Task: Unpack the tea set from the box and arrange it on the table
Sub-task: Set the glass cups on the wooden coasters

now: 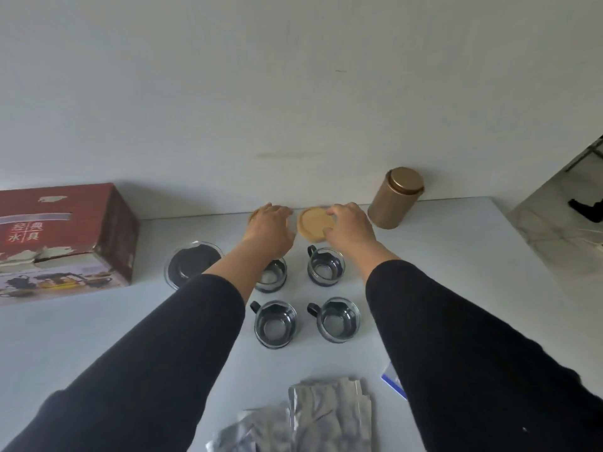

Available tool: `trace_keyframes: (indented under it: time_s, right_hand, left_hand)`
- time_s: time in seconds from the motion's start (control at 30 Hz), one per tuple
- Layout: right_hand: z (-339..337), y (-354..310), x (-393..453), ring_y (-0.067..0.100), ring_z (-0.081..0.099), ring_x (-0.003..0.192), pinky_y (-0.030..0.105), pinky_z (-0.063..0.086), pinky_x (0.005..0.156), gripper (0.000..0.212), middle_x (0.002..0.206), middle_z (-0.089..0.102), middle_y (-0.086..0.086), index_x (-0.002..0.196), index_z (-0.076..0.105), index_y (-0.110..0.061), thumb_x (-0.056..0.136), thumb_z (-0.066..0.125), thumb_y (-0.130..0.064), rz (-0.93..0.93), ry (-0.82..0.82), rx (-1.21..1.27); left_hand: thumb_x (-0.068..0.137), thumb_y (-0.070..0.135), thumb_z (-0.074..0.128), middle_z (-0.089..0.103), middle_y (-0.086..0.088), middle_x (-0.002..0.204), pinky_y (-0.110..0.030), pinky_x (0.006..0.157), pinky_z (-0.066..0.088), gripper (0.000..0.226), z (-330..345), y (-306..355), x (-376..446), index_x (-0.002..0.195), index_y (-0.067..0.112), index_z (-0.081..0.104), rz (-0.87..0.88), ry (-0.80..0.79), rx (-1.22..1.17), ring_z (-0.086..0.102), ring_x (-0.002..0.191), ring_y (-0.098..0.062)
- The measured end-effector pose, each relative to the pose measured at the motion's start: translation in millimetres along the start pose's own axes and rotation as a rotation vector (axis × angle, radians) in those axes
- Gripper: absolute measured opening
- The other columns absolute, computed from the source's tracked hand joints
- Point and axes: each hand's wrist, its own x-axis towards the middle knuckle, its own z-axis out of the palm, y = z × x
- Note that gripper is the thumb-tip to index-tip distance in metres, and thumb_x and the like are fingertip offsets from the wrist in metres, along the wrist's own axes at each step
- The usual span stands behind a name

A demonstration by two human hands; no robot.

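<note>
Two round wooden coasters lie near the back of the white table [456, 256]. My left hand [269, 228] covers the left coaster [254, 214], fingers curled over its far edge. My right hand [349, 226] grips the right coaster [314, 223] by its right side. Several glass cups with dark holders stand in two rows in front of them: back left [270, 275] partly under my left forearm, back right [325, 265], front left [275, 322], front right [336, 318]. The red tea set box [65, 236] lies at the left.
A glass piece with a dark centre [192, 265] sits right of the box. A gold tin [396, 199] stands at the back right by the wall. Silver foil packets [313, 415] and a blue-and-white card [393, 380] lie near the front edge.
</note>
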Motion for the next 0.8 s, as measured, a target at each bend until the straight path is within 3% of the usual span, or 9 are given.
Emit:
trace_keyframes:
  time_s: [0.2,0.4,0.57,0.7,0.8]
  right_hand:
    - [25,23,41,0.028,0.045,0.125,0.034,0.041,0.097,0.052,0.135,0.044,0.01,0.133,0.05,-0.019,0.083,0.062,-0.017,-0.035,-0.084,0.01]
    - [44,35,67,0.03,0.047,0.122,0.034,0.042,0.097,0.063,0.133,0.043,0.011,0.137,0.044,-0.021,0.08,0.069,-0.026,0.001,-0.132,0.04]
    - [52,43,86,0.032,0.044,0.125,0.038,0.041,0.101,0.078,0.136,0.037,0.013,0.142,0.036,-0.021,0.075,0.075,-0.035,0.014,-0.169,0.056]
    - [61,43,98,0.032,0.038,0.13,0.041,0.041,0.103,0.089,0.139,0.035,0.013,0.142,0.032,-0.022,0.069,0.08,-0.035,-0.014,-0.228,0.044]
    - [69,43,106,0.033,0.036,0.131,0.041,0.04,0.104,0.092,0.141,0.035,0.013,0.142,0.031,-0.023,0.067,0.082,-0.037,-0.028,-0.229,0.033]
  left_hand:
    - [0.094,0.025,0.054,0.03,-0.008,0.153,-0.035,0.112,0.026,0.057,30,3,30,0.146,0.017,0.033,-0.111,-0.092,0.012,0.026,0.142,-0.024]
    - [0.095,0.025,0.054,0.032,-0.008,0.152,-0.033,0.115,0.02,0.059,53,3,59,0.147,0.014,0.03,-0.108,-0.148,0.073,0.021,0.144,-0.024]
    - [0.092,0.018,0.058,0.033,-0.007,0.15,-0.036,0.11,0.033,0.066,65,8,79,0.149,0.019,0.025,-0.114,-0.171,0.086,0.03,0.139,-0.024]
    - [0.088,0.008,0.062,0.04,-0.01,0.144,-0.037,0.1,0.043,0.084,71,7,90,0.152,0.019,0.009,-0.13,-0.196,0.131,0.043,0.13,-0.027]
    - [0.087,0.007,0.064,0.052,-0.015,0.128,-0.034,0.082,0.051,0.096,76,6,96,0.152,0.02,-0.006,-0.161,-0.187,0.152,0.057,0.106,-0.027]
